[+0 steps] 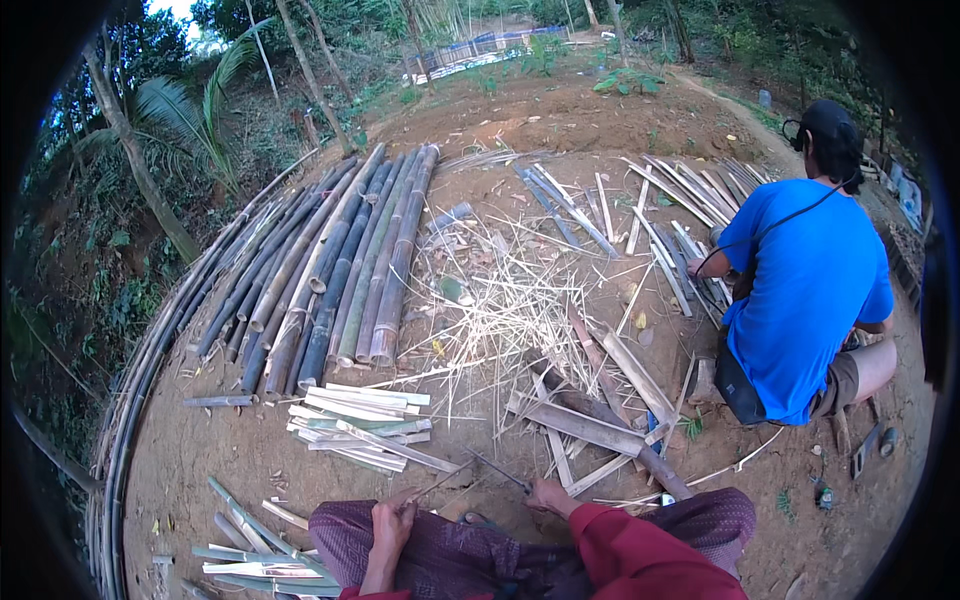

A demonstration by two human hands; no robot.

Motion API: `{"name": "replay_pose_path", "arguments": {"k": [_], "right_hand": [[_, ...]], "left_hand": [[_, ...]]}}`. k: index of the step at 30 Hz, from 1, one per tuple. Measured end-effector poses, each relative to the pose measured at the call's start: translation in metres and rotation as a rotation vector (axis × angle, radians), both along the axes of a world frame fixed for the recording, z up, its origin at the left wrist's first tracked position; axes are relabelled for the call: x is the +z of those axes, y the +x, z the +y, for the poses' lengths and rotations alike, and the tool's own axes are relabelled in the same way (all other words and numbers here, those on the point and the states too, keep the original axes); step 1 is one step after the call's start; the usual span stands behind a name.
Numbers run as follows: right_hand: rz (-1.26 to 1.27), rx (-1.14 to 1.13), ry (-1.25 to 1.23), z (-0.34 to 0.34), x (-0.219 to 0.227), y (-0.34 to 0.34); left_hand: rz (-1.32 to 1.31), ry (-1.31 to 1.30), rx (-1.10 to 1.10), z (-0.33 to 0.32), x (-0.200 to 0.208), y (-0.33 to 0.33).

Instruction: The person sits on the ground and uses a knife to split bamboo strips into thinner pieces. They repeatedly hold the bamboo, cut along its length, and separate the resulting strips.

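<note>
Over my lap, my left hand (393, 522) is closed round the end of a thin bamboo strip (438, 482) that slants up and to the right. My right hand (550, 496) grips a knife (498, 469), its dark, narrow blade angled up and to the left. The blade's tip lies close to the strip's far end; whether they touch I cannot tell. Just beyond my left hand is a pile of split bamboo pieces (365, 420). Past the knife, pale bamboo shavings (520, 320) cover the ground.
Long bamboo poles (350, 250) lie stacked at the left. Split bamboo halves (585, 428) rest ahead of my right hand. More cut pieces (270, 570) lie by my left knee. A person in a blue shirt (815, 290) sits at the right beside bamboo slats (690, 190).
</note>
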State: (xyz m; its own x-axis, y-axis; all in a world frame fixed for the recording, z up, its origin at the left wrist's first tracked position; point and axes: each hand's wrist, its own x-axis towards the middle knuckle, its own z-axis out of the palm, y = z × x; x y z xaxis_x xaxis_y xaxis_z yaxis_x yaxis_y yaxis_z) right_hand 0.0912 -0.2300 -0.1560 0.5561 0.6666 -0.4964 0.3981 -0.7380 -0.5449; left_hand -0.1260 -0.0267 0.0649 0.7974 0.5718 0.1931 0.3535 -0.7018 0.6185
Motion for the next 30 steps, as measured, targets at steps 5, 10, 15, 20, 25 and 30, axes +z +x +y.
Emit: {"name": "replay_pose_path", "arguments": {"k": [5,10,15,20,25,30], "right_hand": [[0.044,0.012,-0.128,-0.016,-0.02,0.014],[0.05,0.017,-0.182,-0.01,-0.025,0.017],[0.288,-0.017,-0.038,0.004,-0.003,0.027],[1.386,-0.38,0.611,0.024,0.025,0.023],[1.565,-0.498,1.252,0.043,0.164,-0.01],[1.307,-0.515,1.439,0.036,0.186,-0.005]], "left_hand": [[-0.046,-0.02,0.052,0.003,-0.007,0.004],[0.01,-0.142,0.252,0.038,-0.018,-0.012],[-0.594,-0.613,0.395,0.068,0.037,-0.028],[-0.925,-1.211,0.384,0.066,0.016,-0.019],[-0.806,-1.6,0.447,0.014,-0.053,0.017],[-0.621,-1.794,0.334,-0.025,-0.097,0.041]]}}
